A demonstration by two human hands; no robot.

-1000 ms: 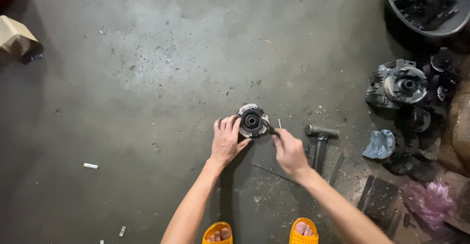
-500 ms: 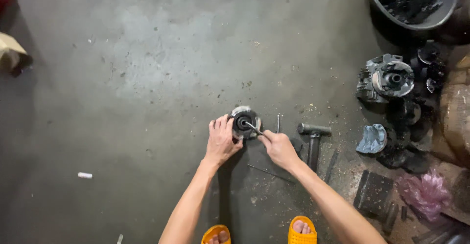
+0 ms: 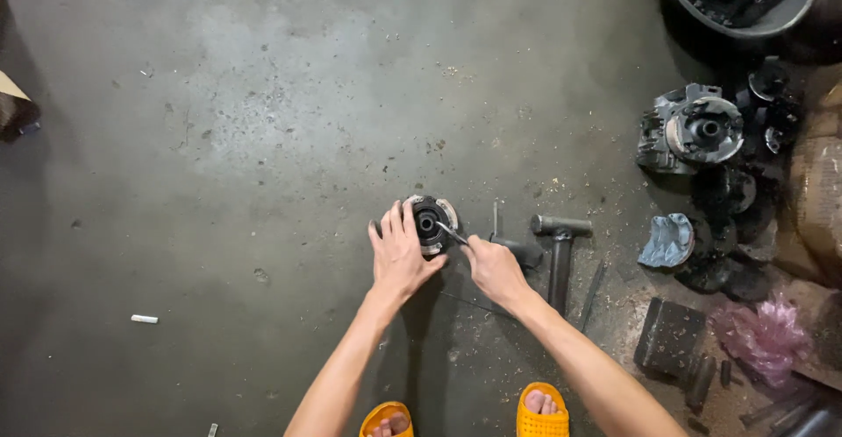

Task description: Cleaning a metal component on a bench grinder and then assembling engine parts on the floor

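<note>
A grey, stained concrete floor was seen from above, with metal chips scattered over its right part. At the top right corner a round grey tub filled with dark parts was cut off by the frame. Below it, a heap of black metal castings was piled along the right edge, and a blue rag lay against it. A dark rectangular block and a crumpled pink bag were found lower right. A hammer was laid on the floor just right of the hands, its head toward the top.

A small round metal part with a dark centre hole was set on the floor near the middle of the frame. It was steadied by the left hand, whose fingers were spread over its left side and rim. A thin tool was pinched in the closed grip of the right hand, and its tip was pointed into the centre of the part. Two orange sandals were visible at the bottom edge. A small white stub lay far left.
</note>
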